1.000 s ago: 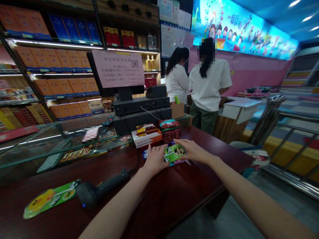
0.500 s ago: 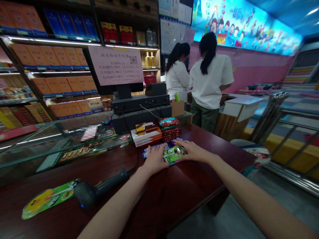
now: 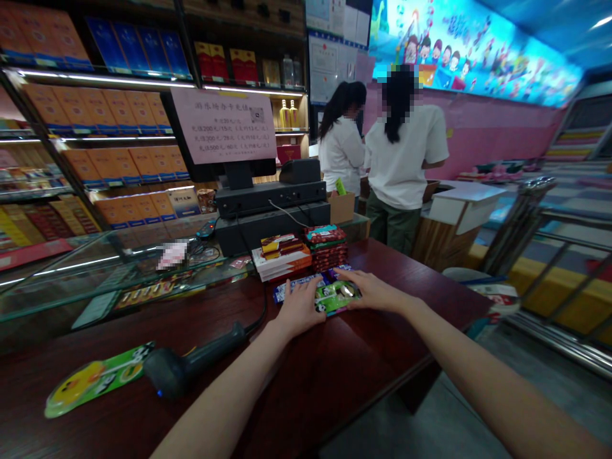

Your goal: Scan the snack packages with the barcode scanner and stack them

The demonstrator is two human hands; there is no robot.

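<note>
On the dark red-brown counter, my left hand [image 3: 300,308] and my right hand [image 3: 375,292] grip a green lollipop pack [image 3: 338,295] from its two sides. The pack has a panda print at one corner and a clear bulge near my right fingers. Blue-and-purple snack packs [image 3: 282,292] lie under and behind it, partly covered by my left fingers. My fingers curve over the far edges, with the thumbs on the near side. Close behind stand a stack of red-brown snack packs [image 3: 329,248] and a pile of white-and-orange boxes [image 3: 282,261].
A black barcode scanner [image 3: 186,363] lies left of my forearm, beside another lollipop pack with a yellow duck [image 3: 90,379]. A cash register monitor with a paper sign [image 3: 222,124] stands behind, next to a glass display case [image 3: 119,255]. Two people in white shirts [image 3: 404,150] stand beyond the counter.
The view shifts very slightly. Both hands stay on the green lollipop pack, almost still, and the things on the counter keep their places.
</note>
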